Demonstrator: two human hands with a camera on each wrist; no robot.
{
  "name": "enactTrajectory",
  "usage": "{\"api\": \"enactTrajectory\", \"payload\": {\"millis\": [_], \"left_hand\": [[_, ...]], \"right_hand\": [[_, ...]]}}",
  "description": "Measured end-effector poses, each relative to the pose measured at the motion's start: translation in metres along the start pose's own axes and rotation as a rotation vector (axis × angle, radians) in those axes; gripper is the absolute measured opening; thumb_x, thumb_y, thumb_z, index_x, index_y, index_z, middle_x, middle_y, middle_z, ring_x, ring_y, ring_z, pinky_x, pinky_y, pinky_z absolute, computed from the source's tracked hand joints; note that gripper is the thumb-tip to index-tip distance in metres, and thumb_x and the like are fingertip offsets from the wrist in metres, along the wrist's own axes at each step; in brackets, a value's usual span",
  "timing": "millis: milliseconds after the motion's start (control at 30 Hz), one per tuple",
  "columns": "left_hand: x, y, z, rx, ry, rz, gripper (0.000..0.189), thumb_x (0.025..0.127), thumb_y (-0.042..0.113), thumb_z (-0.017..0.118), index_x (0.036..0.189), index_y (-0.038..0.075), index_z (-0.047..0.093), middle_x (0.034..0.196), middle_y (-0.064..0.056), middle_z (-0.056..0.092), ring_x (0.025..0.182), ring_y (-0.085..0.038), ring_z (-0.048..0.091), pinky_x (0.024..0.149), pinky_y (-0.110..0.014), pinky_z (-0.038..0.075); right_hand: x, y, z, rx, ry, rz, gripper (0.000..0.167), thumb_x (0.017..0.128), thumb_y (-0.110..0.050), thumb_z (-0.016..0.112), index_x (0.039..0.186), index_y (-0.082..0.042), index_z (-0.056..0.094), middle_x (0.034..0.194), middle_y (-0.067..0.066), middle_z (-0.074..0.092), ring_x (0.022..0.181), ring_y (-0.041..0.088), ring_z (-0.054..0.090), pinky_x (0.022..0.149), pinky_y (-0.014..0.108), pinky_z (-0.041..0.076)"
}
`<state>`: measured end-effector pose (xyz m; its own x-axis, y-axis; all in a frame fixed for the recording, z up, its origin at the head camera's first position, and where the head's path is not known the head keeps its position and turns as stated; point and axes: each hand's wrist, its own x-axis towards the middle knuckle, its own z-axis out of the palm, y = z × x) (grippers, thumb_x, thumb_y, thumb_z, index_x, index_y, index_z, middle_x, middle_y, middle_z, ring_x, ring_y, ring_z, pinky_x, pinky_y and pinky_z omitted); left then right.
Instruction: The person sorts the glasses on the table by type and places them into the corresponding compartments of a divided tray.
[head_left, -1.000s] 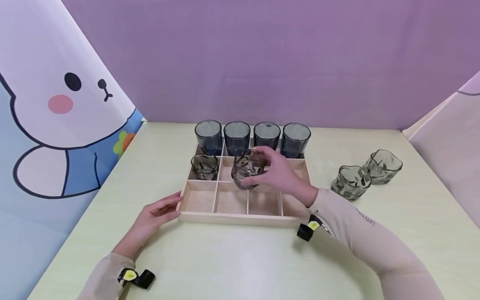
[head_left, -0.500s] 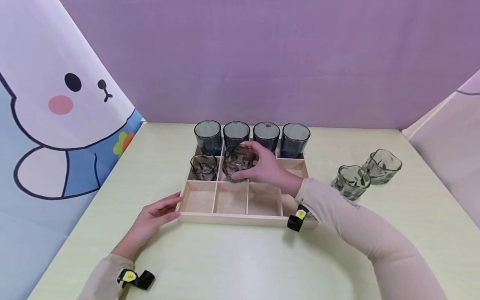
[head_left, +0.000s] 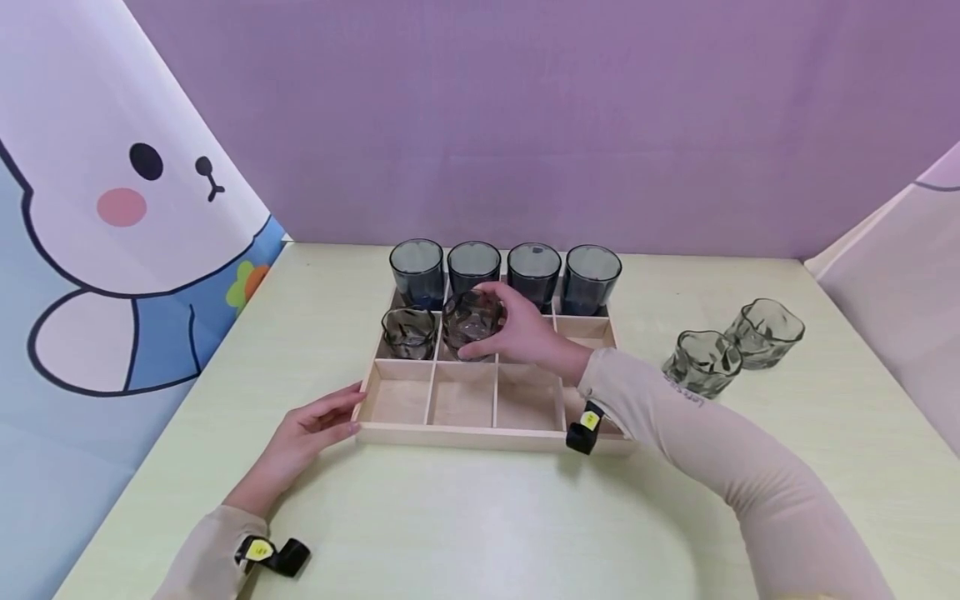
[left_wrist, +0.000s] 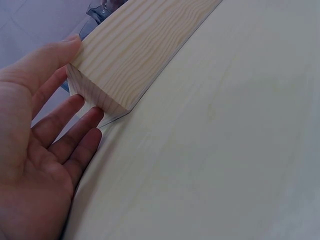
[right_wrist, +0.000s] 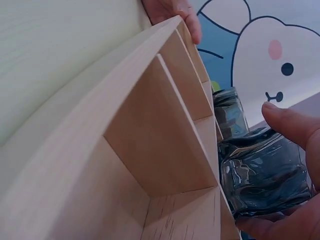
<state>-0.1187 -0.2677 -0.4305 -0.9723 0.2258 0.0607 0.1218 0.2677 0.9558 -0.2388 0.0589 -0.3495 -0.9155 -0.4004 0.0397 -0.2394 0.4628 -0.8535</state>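
Observation:
In the head view, my right hand (head_left: 525,332) grips a wavy smoked-glass tumbler (head_left: 468,321) by its sides, at the second compartment of the middle row. How deep the tumbler stands is partly hidden. The right wrist view shows this tumbler (right_wrist: 265,172) between thumb and fingers, beside the wooden dividers. A matching wavy tumbler (head_left: 408,335) stands in the compartment to its left. At the front left corner of the wooden divided tray (head_left: 480,438), my left hand (head_left: 311,429) rests its fairly straight fingers against the outer wall. Its fingertips (left_wrist: 92,116) touch the tray's end.
Several tall blue-grey glasses (head_left: 532,271) fill the tray's back row. To the right on the table stand two more wavy tumblers, a nearer one (head_left: 703,364) and a farther one (head_left: 767,333). A purple backdrop (head_left: 540,125) closes off the rear.
My right hand has carried the wavy tumbler left and slightly back, settling over the second middle-row compartment; over the last half second it shifted only a little. My left hand stays put.

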Motion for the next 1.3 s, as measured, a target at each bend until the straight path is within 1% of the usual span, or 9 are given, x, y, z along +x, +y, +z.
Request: {"api": "enactTrajectory", "payload": {"millis": [167, 233, 400, 467, 567, 733, 900, 1067, 1300], "left_hand": [[0.0, 0.002, 0.0, 0.019, 0.0, -0.02, 0.043, 0.094, 0.006, 0.069, 0.134, -0.006, 0.058, 0.149, -0.024, 0.042, 0.115, 0.006, 0.055, 0.091, -0.017, 0.049], [0.0, 0.001, 0.0, 0.014, 0.002, -0.023, 0.043, 0.094, 0.006, 0.069, 0.134, -0.006, 0.058, 0.149, -0.022, 0.043, 0.115, 0.006, 0.055, 0.091, -0.017, 0.049], [0.0, -0.002, 0.001, -0.013, 0.001, -0.013, 0.043, 0.093, 0.005, 0.069, 0.133, -0.007, 0.058, 0.148, -0.009, 0.048, 0.116, 0.005, 0.055, 0.092, -0.016, 0.048], [0.0, -0.002, 0.002, -0.016, -0.002, -0.009, 0.043, 0.093, 0.005, 0.069, 0.133, -0.008, 0.058, 0.147, -0.007, 0.049, 0.116, 0.005, 0.055, 0.093, -0.016, 0.048], [0.0, -0.002, 0.002, -0.011, 0.003, -0.009, 0.043, 0.093, 0.005, 0.069, 0.133, -0.007, 0.058, 0.148, -0.011, 0.048, 0.116, 0.005, 0.055, 0.093, -0.016, 0.047], [0.0, 0.001, 0.002, -0.001, 0.006, -0.032, 0.044, 0.093, 0.006, 0.069, 0.134, -0.006, 0.058, 0.149, -0.02, 0.044, 0.116, 0.006, 0.054, 0.093, -0.016, 0.047], [-0.001, 0.003, 0.002, 0.007, 0.011, -0.025, 0.044, 0.093, 0.006, 0.069, 0.134, -0.006, 0.058, 0.149, -0.022, 0.043, 0.115, 0.005, 0.055, 0.092, -0.016, 0.048], [-0.001, 0.002, 0.002, 0.009, 0.009, -0.024, 0.043, 0.094, 0.006, 0.069, 0.134, -0.006, 0.058, 0.149, -0.019, 0.045, 0.114, 0.005, 0.056, 0.091, -0.017, 0.049], [-0.001, 0.001, 0.001, 0.003, 0.01, -0.011, 0.043, 0.093, 0.005, 0.069, 0.133, -0.007, 0.058, 0.147, -0.008, 0.049, 0.114, 0.004, 0.056, 0.091, -0.017, 0.049]], "right_hand": [[0.001, 0.001, 0.001, -0.041, -0.008, 0.01, 0.094, 0.066, -0.024, 0.095, 0.143, -0.006, 0.045, 0.131, 0.011, 0.054, 0.118, 0.026, 0.051, 0.102, 0.042, 0.045], [0.002, 0.002, 0.002, -0.063, -0.023, 0.014, 0.094, 0.066, -0.026, 0.095, 0.143, -0.006, 0.045, 0.13, 0.011, 0.054, 0.118, 0.026, 0.051, 0.103, 0.042, 0.044], [0.004, 0.008, 0.007, -0.141, -0.06, 0.031, 0.096, 0.066, -0.03, 0.095, 0.144, -0.005, 0.045, 0.132, 0.011, 0.054, 0.119, 0.026, 0.052, 0.103, 0.041, 0.044], [0.005, 0.01, 0.009, -0.161, -0.073, 0.041, 0.097, 0.066, -0.03, 0.095, 0.145, -0.005, 0.044, 0.134, 0.011, 0.054, 0.12, 0.026, 0.052, 0.105, 0.04, 0.043], [0.006, 0.012, 0.012, -0.185, -0.085, 0.045, 0.099, 0.066, -0.03, 0.095, 0.145, -0.003, 0.042, 0.137, 0.014, 0.053, 0.122, 0.028, 0.052, 0.107, 0.04, 0.041], [0.006, 0.01, 0.013, -0.218, -0.109, 0.06, 0.1, 0.07, -0.029, 0.093, 0.149, -0.001, 0.038, 0.143, 0.018, 0.046, 0.126, 0.031, 0.049, 0.109, 0.042, 0.039], [0.006, 0.005, 0.011, -0.246, -0.15, 0.073, 0.099, 0.074, -0.027, 0.089, 0.151, 0.0, 0.034, 0.146, 0.021, 0.04, 0.128, 0.033, 0.047, 0.11, 0.043, 0.038], [0.008, 0.005, 0.007, -0.253, -0.182, 0.069, 0.098, 0.075, -0.027, 0.088, 0.152, 0.0, 0.033, 0.146, 0.02, 0.042, 0.129, 0.033, 0.046, 0.111, 0.042, 0.037], [0.009, 0.006, 0.001, -0.247, -0.209, 0.059, 0.097, 0.075, -0.028, 0.088, 0.151, 0.001, 0.035, 0.144, 0.019, 0.047, 0.131, 0.031, 0.046, 0.111, 0.04, 0.037]]}}
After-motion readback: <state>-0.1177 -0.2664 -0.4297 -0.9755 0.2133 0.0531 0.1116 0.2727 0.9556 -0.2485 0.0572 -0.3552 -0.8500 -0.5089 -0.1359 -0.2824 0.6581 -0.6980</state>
